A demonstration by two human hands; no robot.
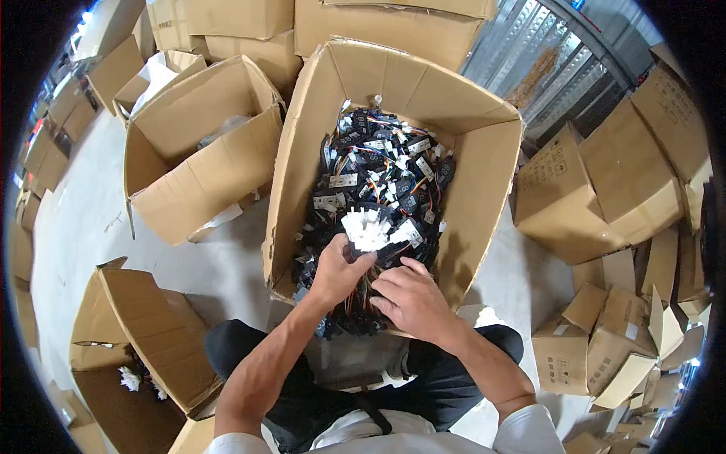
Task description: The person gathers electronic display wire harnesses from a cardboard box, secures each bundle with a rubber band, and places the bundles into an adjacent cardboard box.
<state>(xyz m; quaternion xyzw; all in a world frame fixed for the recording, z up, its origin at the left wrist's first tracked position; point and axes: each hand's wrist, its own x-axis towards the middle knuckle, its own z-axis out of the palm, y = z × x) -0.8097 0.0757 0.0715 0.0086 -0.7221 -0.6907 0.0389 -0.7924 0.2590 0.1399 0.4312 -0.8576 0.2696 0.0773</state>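
Note:
A bunch of white plug connectors on dark wired parts is gripped in my left hand, its thumb lying across the bunch. Thin coloured wires hang below it toward my lap. My right hand is just to the right, fingers curled in by the wires; what they pinch, if anything, is hidden. Both hands are over the near side of a big open cardboard box. Inside lies a heap of small black display modules with white plugs and coloured leads.
An open carton stands at the left, and another carton at lower left holds a few white-plugged pieces. Stacked boxes line the back. More cartons are piled on the right, near a corrugated metal panel.

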